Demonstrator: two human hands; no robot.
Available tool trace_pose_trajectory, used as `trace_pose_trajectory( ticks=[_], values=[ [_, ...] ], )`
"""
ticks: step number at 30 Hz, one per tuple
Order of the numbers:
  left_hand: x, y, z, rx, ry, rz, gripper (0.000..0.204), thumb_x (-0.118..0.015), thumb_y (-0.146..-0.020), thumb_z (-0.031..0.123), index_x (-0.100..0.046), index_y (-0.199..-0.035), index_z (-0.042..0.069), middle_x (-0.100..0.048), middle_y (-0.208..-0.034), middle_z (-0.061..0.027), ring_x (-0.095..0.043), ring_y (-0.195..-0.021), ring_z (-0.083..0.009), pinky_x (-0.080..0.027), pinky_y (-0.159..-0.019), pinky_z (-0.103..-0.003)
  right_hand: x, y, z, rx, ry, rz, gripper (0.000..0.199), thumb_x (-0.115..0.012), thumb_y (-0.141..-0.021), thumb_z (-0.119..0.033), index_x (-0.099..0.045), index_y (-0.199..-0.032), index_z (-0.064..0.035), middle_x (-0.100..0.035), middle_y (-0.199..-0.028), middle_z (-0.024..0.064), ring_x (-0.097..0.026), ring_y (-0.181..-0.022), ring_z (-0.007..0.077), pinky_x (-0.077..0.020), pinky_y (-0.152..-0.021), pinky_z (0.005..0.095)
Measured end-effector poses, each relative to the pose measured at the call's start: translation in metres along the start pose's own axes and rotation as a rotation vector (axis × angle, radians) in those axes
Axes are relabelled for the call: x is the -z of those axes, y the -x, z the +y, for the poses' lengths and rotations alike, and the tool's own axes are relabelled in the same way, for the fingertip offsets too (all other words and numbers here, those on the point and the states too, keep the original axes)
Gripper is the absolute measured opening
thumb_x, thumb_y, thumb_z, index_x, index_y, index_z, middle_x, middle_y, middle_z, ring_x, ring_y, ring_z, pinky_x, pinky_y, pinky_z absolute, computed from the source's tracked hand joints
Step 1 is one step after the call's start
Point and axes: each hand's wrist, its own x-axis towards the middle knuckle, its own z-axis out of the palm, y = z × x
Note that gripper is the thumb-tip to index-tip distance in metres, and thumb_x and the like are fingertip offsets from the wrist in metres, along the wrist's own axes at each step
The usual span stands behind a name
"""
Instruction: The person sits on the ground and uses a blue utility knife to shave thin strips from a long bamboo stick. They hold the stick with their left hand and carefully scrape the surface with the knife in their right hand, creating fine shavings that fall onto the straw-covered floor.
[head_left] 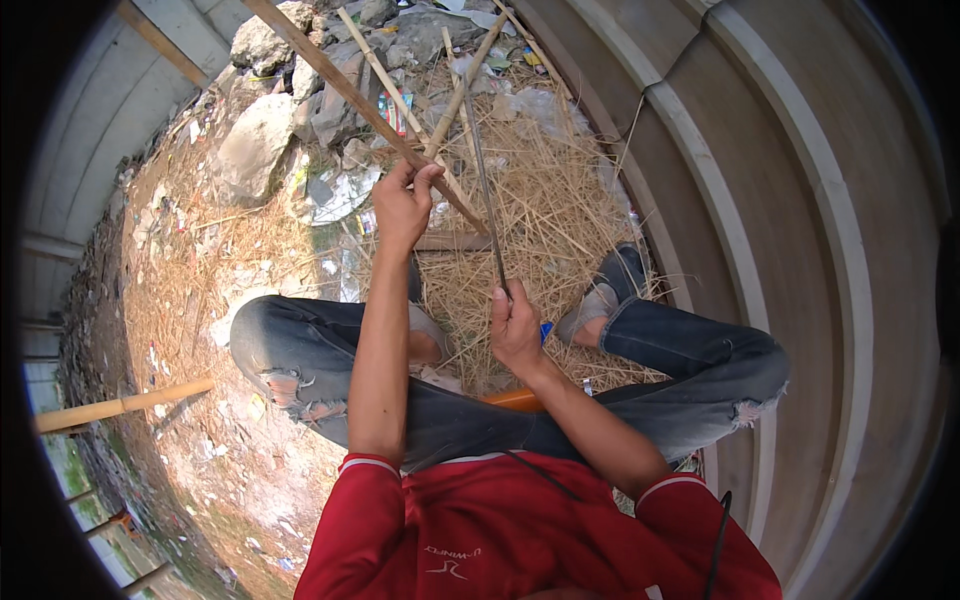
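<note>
My left hand (405, 205) pinches a long brown wooden stick (335, 80) between thumb and fingers, near its lower end. The stick slants from the top left down toward the middle of the straw. Lower and to the right, my right hand (517, 330) is closed around the near end of a thin dark rod (484, 170), which points away from me. Its far end overlaps light bamboo sticks (465, 95) that lie crossed on the ground. I cannot tell whether the rod touches the held stick. Straw (560, 200) lies beneath both hands, between my feet.
Large pale rocks (255, 145) and scattered litter lie ahead on the left. A corrugated metal wall (800, 230) curves close along my right side. A bamboo pole (130, 403) juts in from the left. Something orange (515, 400) shows under my legs.
</note>
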Motion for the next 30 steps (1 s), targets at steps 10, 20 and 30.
trace_pose_trajectory(
  ticks=[10,20,30],
  values=[
    [0.009,-0.001,0.002,0.166,0.127,-0.114,0.013,-0.058,-0.1,0.006,-0.064,-0.103,-0.005,-0.074,-0.094,-0.0122,-0.072,-0.089,-0.0183,-0.059,-0.08,-0.031,0.002,-0.011,0.124,-1.338,-0.954,-0.295,0.05,-0.04,-0.105,-0.045,-0.059,-0.103,0.0008,-0.049,-0.067,0.002,-0.04,-0.044,0.0156,-0.0429,-0.045,0.0343],
    [0.019,-0.003,0.012,0.023,-0.024,-0.365,0.018,-0.047,-0.106,0.014,-0.058,-0.105,0.0,-0.072,-0.096,-0.0092,-0.068,-0.093,-0.0189,-0.053,-0.087,-0.035,0.046,-0.027,-0.009,-0.573,-0.382,-0.146,0.041,-0.042,-0.106,-0.041,-0.056,-0.103,-0.0026,-0.047,-0.061,0.0012,-0.047,-0.045,0.0107,-0.0409,-0.041,0.0286],
    [0.008,-0.005,0.011,0.052,-0.012,-0.323,0.012,-0.047,-0.104,0.009,-0.055,-0.1,0.0,-0.07,-0.089,-0.0094,-0.067,-0.086,-0.0175,-0.053,-0.084,-0.033,0.02,0.003,0.04,-0.795,-0.381,-0.197,0.044,-0.04,-0.106,-0.039,-0.058,-0.091,-0.0015,-0.049,-0.055,0.0039,-0.05,-0.042,0.0156,-0.0393,-0.039,0.0318]
  ],
)
